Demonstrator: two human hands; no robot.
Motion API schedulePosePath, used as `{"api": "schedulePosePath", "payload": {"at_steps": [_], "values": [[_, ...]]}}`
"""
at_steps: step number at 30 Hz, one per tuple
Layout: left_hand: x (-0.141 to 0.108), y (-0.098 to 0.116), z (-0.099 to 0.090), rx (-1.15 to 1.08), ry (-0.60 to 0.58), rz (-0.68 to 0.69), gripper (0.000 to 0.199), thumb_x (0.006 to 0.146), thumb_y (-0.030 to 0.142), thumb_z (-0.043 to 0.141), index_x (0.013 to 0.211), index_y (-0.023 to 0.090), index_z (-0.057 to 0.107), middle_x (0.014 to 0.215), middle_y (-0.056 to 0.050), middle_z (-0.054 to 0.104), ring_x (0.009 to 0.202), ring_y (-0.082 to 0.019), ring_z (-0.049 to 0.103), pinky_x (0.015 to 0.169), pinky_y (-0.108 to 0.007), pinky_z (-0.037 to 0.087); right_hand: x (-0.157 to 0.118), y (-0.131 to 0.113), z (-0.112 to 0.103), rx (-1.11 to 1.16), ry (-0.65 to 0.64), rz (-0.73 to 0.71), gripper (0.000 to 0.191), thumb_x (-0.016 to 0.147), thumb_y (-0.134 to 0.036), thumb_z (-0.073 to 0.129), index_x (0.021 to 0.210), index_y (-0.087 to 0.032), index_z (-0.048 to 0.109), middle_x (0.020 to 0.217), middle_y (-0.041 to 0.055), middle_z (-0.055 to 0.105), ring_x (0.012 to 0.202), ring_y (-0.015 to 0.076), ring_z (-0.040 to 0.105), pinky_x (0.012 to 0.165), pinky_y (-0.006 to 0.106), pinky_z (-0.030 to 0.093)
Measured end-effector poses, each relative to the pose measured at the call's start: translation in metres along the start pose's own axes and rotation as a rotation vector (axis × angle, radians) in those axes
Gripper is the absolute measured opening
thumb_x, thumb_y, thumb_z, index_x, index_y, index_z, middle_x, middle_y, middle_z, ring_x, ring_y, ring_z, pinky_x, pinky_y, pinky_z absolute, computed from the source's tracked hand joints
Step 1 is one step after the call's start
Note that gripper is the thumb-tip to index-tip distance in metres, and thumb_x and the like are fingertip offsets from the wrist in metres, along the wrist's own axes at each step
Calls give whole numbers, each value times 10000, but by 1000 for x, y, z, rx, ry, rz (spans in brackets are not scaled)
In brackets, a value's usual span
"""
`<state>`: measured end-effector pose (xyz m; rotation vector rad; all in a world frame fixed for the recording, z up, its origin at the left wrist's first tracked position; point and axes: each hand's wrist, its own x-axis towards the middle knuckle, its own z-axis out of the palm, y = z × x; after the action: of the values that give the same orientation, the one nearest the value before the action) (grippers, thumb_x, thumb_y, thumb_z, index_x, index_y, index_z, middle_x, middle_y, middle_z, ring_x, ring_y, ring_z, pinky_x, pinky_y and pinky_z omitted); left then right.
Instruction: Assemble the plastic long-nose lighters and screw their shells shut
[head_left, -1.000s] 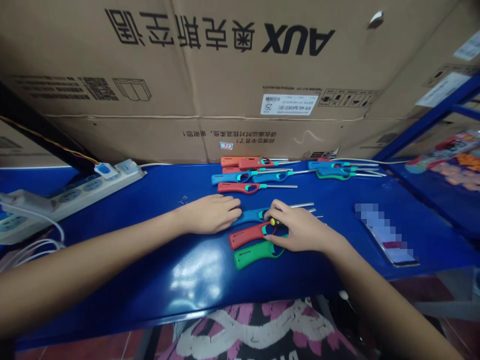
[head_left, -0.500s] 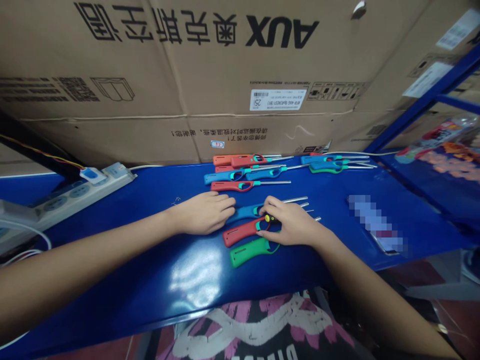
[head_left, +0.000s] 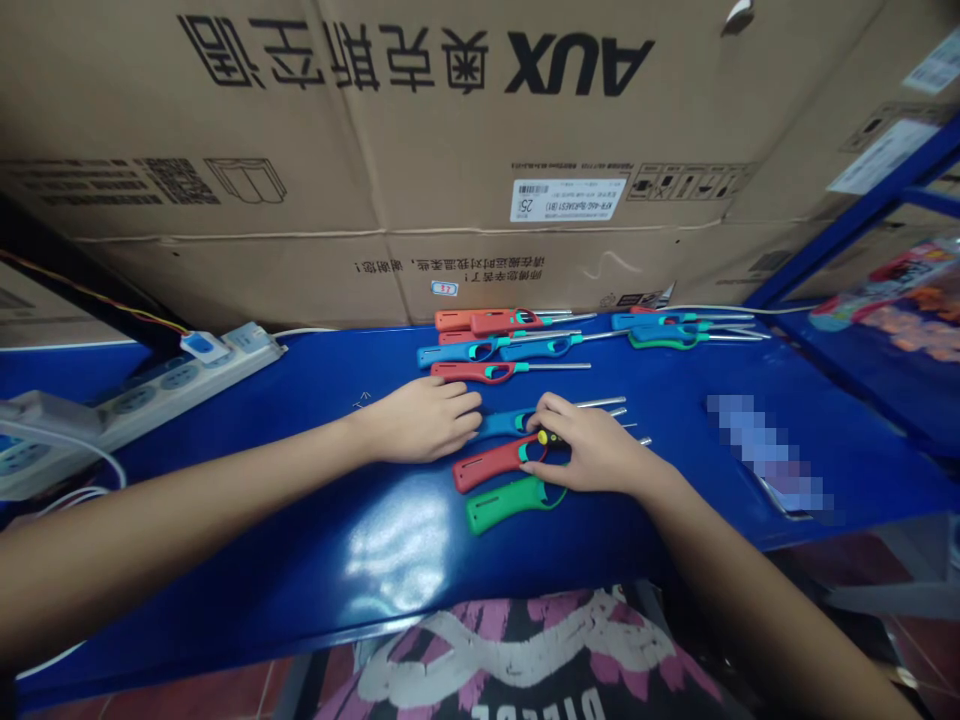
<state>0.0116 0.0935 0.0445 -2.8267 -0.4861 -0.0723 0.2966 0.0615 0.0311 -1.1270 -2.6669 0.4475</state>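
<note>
My left hand [head_left: 427, 422] rests on the blue shelf [head_left: 300, 540], its fingers closed over the handle end of a blue gas lighter [head_left: 507, 424]. Closed round a small screwdriver [head_left: 550, 438] is my right hand [head_left: 596, 445], over the front lighters; only the yellow and black handle end shows clearly. Its fingertips are close to the blue lighter's trigger guard. Below lie a red gas lighter [head_left: 491, 465] and a green gas lighter [head_left: 514, 503], side by side, their metal tubes partly hidden under my right hand.
Behind lie more lighters, including a red one [head_left: 480, 372] and a blue one [head_left: 461, 352]; another group [head_left: 667, 332] lies back right. A phone [head_left: 772, 455] is at right, a power strip [head_left: 172, 385] at left. A large cardboard box [head_left: 420, 190] walls the back.
The view has shifted slightly, so everything sits a little further right. Both hands stay in nearly the same place on and over the front lighters.
</note>
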Motion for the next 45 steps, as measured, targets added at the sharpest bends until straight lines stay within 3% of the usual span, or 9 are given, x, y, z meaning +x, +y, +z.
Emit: {"api": "schedulePosePath", "payload": {"at_steps": [9,14,18,23,27,33,35,38,45], "values": [[-1,1,8,-34,49,-37,259,1019,218,481,848,160,666,920,-86,642,800,-209,577,686,-342,416,0,-2,-1,10,-8,2,381,922,-529,623,1094,-189,604,1061,61,583,761,160,589,670,289,421],[-9,-7,-7,-67,31,-175,276,1039,261,446,917,163,674,977,-90,643,823,-201,599,710,-323,448,-2,-3,-5,21,-23,7,417,920,-531,622,1161,-191,601,1159,87,569,767,163,608,687,304,447],[-36,-28,-22,-83,-56,-388,302,1018,290,408,920,164,665,1073,-119,626,842,-223,617,774,-355,503,-7,-6,-14,75,-74,7,494,841,-400,691,1284,-239,544,1346,98,509,773,154,622,694,310,459],[-88,-48,-15,-238,-47,-606,294,976,364,435,872,179,639,1136,-128,592,886,-242,624,815,-381,528,-13,-13,-21,110,-143,10,316,770,-200,631,1072,-257,557,1368,55,526,665,105,564,624,279,407],[-113,-46,-4,-331,-62,-673,300,970,394,439,876,191,639,1133,-109,583,883,-222,621,857,-375,532,-13,-15,-21,99,-217,19,328,761,-196,620,1080,-267,592,1423,61,504,678,121,604,620,289,413],[-121,-41,-2,-330,-91,-695,327,996,455,416,912,197,598,1104,-99,578,901,-219,615,879,-380,528,-9,-11,-18,20,-245,24,252,778,-206,609,1024,-259,598,1423,42,510,578,89,517,583,291,389],[-120,-41,-5,-315,-50,-742,327,1008,469,407,951,197,579,1093,-97,581,923,-229,612,896,-397,521,-7,-10,-18,1,-242,18,217,798,-221,611,1011,-255,596,1406,42,518,585,90,521,585,290,385],[-117,-36,-3,-401,125,-812,297,996,462,459,1053,190,562,1119,-96,587,1015,-243,610,945,-411,517,-6,-11,-18,-9,-244,16,170,820,-227,605,988,-247,593,1359,45,538,642,113,574,606,291,396],[-101,-12,31,-951,426,-957,349,934,395,530,1207,181,563,1230,-117,641,1117,-241,621,993,-422,516,-6,-11,-15,-56,-244,-3,135,809,-213,589,940,-241,573,1319,40,547,632,113,545,605,290,354]]}}
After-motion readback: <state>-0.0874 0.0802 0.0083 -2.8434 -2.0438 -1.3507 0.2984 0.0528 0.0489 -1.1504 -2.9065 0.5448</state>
